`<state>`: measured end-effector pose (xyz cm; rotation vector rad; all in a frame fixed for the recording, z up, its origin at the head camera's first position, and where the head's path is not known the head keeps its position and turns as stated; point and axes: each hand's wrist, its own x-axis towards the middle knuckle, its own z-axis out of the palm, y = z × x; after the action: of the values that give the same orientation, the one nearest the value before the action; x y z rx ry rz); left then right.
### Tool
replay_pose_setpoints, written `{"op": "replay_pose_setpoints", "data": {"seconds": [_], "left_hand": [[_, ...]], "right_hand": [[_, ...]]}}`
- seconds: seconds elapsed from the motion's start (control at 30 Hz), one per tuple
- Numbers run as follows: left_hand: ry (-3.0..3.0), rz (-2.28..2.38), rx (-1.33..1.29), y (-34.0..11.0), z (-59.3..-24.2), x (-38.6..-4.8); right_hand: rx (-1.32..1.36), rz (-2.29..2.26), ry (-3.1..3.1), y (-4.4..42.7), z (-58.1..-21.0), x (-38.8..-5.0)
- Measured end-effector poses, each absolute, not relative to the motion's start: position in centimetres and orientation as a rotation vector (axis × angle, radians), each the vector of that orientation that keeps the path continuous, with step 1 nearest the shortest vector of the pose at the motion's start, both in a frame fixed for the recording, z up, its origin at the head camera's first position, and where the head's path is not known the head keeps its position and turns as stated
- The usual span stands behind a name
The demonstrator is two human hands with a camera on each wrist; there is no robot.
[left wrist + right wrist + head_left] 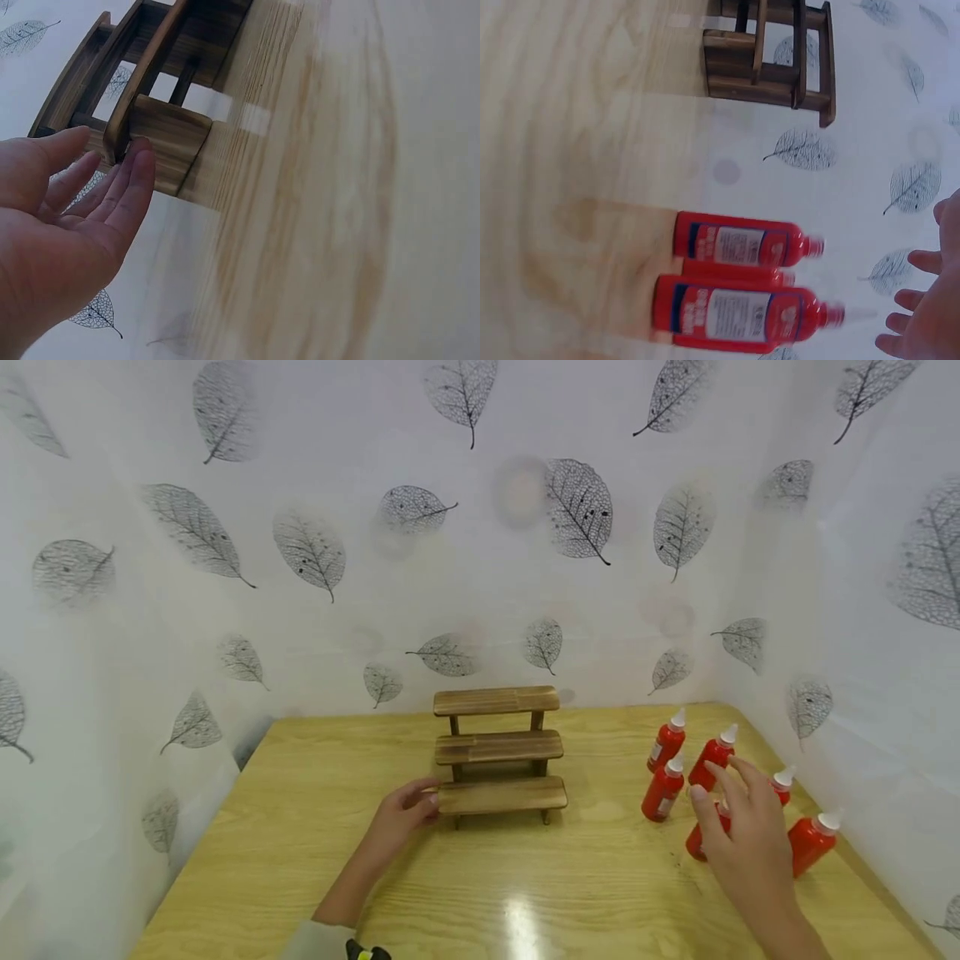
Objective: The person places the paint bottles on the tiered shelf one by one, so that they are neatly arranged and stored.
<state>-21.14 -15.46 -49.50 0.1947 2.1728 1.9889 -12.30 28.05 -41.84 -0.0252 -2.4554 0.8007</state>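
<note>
A brown wooden three-step stand (501, 797) (166, 127) (739, 64) rests on the table. My left hand (401, 822) (82, 217) is at the left end of its lowest step, fingertips touching the wood, fingers fairly straight. Several red bottles with white pointed caps stand at the right, among them a front-left bottle (663, 793) and a far-right bottle (812, 843). Over them hovers my right hand (750, 852) (934, 300), fingers spread and holding nothing, partly hiding some bottles. In the right wrist view, labelled bottles (739, 313) appear beside the hand.
The light wood table (315, 802) runs back to a white sheet (360, 468) printed with dark leaves, which also hangs along the left and right sides. Light reflects off the tabletop near the front.
</note>
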Motion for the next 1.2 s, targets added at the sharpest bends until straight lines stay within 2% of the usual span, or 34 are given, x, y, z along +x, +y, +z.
{"op": "replay_pose_setpoints", "data": {"seconds": [0.37,0.7,1.2], "left_hand": [[2.142,1.983,0.196,-15.5,-49.3,-21.4],[2.115,1.983,0.179,-15.4,-49.3,-21.7],[2.094,1.981,0.193,-15.4,-49.6,-21.6]], "right_hand": [[-0.327,1.067,-2.517,31.0,-43.6,-10.5],[-0.543,1.286,-2.559,31.8,-44.9,-11.6],[-0.414,1.291,-2.561,32.4,-46.1,-11.6]]}}
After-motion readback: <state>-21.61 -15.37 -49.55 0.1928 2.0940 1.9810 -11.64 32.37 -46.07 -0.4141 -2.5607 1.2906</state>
